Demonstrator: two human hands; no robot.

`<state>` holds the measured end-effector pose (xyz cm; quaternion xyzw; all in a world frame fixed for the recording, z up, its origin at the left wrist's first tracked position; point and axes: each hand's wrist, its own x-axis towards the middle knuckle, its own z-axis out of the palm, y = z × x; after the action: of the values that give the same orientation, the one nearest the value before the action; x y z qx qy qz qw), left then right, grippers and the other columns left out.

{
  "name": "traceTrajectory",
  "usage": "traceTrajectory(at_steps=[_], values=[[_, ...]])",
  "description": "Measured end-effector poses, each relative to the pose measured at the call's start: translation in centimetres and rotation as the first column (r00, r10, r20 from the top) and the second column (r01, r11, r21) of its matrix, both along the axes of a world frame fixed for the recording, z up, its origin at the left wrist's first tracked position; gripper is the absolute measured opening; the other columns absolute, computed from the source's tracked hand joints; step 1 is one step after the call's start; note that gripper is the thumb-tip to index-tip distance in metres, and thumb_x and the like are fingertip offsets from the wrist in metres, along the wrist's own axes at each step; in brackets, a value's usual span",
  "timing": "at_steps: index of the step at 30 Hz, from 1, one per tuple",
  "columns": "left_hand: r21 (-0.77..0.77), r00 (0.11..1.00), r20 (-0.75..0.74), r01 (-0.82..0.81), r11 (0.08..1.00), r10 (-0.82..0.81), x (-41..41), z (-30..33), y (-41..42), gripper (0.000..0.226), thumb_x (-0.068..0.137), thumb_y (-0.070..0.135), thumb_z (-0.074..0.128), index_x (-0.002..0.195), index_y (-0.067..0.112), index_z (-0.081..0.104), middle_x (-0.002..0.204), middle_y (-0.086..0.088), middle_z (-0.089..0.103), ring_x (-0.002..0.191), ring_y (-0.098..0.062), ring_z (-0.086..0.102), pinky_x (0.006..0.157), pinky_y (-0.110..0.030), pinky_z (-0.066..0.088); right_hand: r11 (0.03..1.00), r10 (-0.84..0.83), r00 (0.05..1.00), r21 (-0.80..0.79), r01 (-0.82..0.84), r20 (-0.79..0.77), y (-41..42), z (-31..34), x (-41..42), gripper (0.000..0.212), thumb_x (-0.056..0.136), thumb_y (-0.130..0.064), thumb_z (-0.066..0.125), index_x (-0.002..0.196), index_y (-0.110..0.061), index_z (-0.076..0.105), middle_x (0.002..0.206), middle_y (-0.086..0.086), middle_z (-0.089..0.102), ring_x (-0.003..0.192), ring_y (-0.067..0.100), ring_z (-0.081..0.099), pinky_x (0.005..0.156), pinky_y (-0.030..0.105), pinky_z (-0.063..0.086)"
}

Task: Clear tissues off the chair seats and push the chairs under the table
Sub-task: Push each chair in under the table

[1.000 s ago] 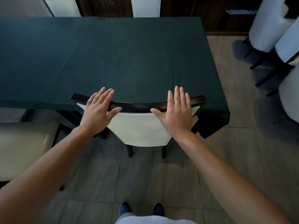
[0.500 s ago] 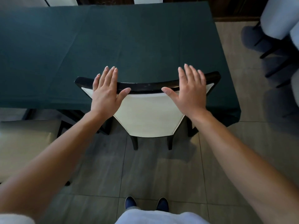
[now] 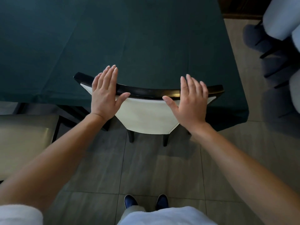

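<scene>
A chair (image 3: 146, 117) with a cream padded back and a black top rail stands tucked against the table (image 3: 113, 38), which wears a dark green cloth. Its seat is hidden under the cloth. My left hand (image 3: 104, 95) lies flat on the left end of the rail, fingers straight and apart. My right hand (image 3: 191, 101) rests flat on the right end in the same way. Neither hand curls around the rail. No tissue is in view.
A second chair's cream seat (image 3: 24, 140) juts out at the left, beside the table. Several pale covered chairs (image 3: 279, 18) crowd the far right. Grey floor tiles (image 3: 146, 172) lie between my feet and the chair.
The chair's back has slid closer to the table and sits over the cloth edge. Both hands stayed flat on the rail, and my view moved forward with it.
</scene>
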<state>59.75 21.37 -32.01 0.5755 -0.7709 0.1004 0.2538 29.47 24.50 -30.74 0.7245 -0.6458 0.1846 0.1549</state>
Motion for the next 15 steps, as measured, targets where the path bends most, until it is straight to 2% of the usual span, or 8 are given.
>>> traceTrajectory(at_steps=[5,8,15], values=[[0.000,1.000,0.009,-0.018,1.000,0.018,-4.2,0.0,0.0,0.079,0.104,0.062,0.037,0.156,0.003,0.033,0.164,-0.013,0.033,0.154,-0.030,0.025,0.124,-0.049,0.019,0.996,0.089,0.995,-0.014,-0.090,-0.033,-2.4,0.2,-4.7,0.087,0.098,-0.075,0.032,0.149,-0.006,0.047,0.148,0.011,0.055,0.136,0.028,0.050,0.118,0.045,0.030],[-0.001,1.000,0.025,-0.007,1.000,0.007,-4.5,-0.1,-0.1,0.078,0.105,0.061,0.038,0.156,0.003,0.033,0.164,-0.012,0.032,0.155,-0.030,0.024,0.125,-0.047,0.019,0.996,0.069,0.997,-0.055,-0.070,-0.029,-2.4,-0.3,-5.0,0.085,0.098,-0.073,0.033,0.148,-0.006,0.047,0.147,0.011,0.055,0.136,0.029,0.050,0.118,0.045,0.031],[0.003,1.000,0.015,-0.008,1.000,0.008,-4.3,-0.2,0.0,0.079,0.105,0.062,0.039,0.157,0.004,0.033,0.164,-0.012,0.032,0.155,-0.030,0.024,0.124,-0.047,0.020,1.000,0.027,0.998,0.016,-0.026,-0.049,-1.9,0.3,-4.5,0.088,0.098,-0.075,0.030,0.151,-0.005,0.042,0.153,0.012,0.050,0.143,0.029,0.044,0.122,0.046,0.025]])
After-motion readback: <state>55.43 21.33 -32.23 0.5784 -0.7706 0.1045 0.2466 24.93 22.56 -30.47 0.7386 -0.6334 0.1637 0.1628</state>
